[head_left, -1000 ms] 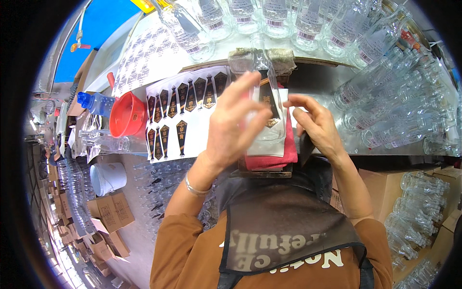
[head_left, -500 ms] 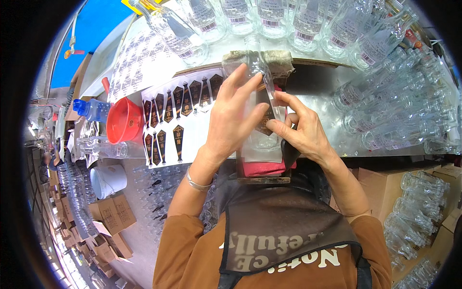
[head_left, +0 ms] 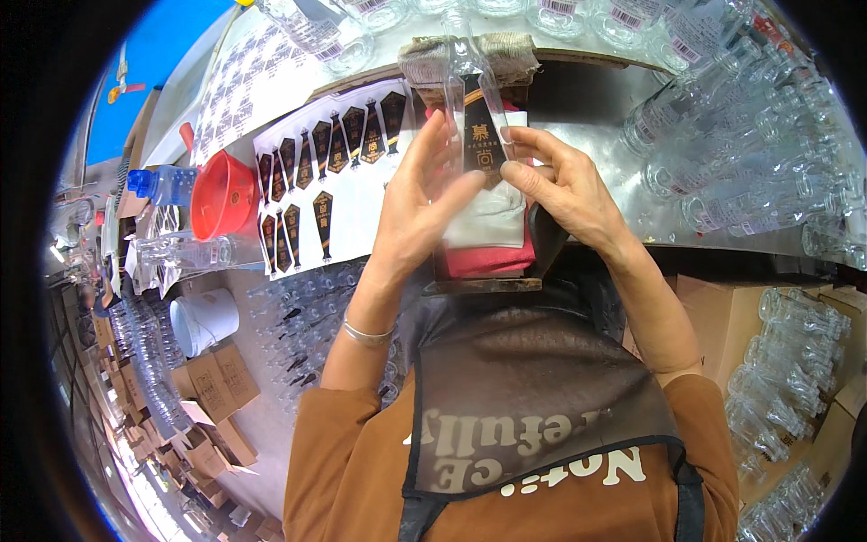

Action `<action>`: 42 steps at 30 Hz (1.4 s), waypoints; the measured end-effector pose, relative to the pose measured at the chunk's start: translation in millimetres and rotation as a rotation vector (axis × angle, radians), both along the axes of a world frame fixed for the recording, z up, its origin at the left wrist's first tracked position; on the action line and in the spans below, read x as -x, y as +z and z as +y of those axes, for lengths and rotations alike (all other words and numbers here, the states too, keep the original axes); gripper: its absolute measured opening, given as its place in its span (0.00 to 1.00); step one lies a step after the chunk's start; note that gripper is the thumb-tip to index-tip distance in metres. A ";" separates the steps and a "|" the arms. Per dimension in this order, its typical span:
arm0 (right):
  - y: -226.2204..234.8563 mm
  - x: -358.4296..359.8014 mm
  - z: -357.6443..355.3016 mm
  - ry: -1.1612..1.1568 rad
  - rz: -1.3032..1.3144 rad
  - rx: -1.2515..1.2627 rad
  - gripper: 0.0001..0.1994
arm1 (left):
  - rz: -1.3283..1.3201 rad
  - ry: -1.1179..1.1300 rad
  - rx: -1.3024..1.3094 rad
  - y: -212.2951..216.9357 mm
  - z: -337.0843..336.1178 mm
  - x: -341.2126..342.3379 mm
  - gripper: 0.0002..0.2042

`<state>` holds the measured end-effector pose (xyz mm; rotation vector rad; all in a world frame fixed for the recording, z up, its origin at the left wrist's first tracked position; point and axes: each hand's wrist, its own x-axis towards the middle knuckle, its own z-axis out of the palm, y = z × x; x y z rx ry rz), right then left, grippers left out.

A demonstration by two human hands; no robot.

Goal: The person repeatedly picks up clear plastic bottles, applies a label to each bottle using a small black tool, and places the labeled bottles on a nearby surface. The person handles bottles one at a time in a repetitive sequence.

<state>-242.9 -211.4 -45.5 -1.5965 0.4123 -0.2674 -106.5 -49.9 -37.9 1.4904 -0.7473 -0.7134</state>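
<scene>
A clear glass bottle [head_left: 459,52] lies with its neck pointing away from me, across a padded wooden rest. On its upper side sits a black tie-shaped label [head_left: 483,135] with gold characters and an orange stripe. My right hand [head_left: 564,190] pinches at the bottle's right side, thumb and index finger at the label's edge. To the left, my left hand [head_left: 417,203] has its fingers apart, beside the bottle; its thumb is blurred. Under the bottle are a white cloth [head_left: 492,230] and a red cloth [head_left: 492,262]. A rolled grey cloth [head_left: 510,56] supports the neck end.
Left of the rest lies a white sheet [head_left: 357,203] of similar black labels. Beyond it are a red bowl [head_left: 221,194], a blue-capped plastic bottle [head_left: 167,185] and another label sheet [head_left: 257,90]. Labelled bottles stand at the back; several more bottles [head_left: 713,172] lie at right.
The bottle now shows its label's characters upright and facing up. My left hand has come down from over the bottle to its left side. The view has shifted.
</scene>
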 end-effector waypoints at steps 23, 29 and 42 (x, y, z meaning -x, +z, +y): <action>3.0 -3.5 4.4 -0.056 -0.004 0.013 0.31 | 0.192 0.047 0.089 3.5 -2.1 9.9 0.32; 6.8 -3.1 1.8 -0.017 0.020 -0.054 0.29 | -0.086 0.073 0.035 14.5 -10.4 -5.6 0.30; 9.7 -1.4 2.2 -0.001 0.046 -0.059 0.28 | -0.785 0.085 -0.073 26.2 -34.0 -19.4 0.24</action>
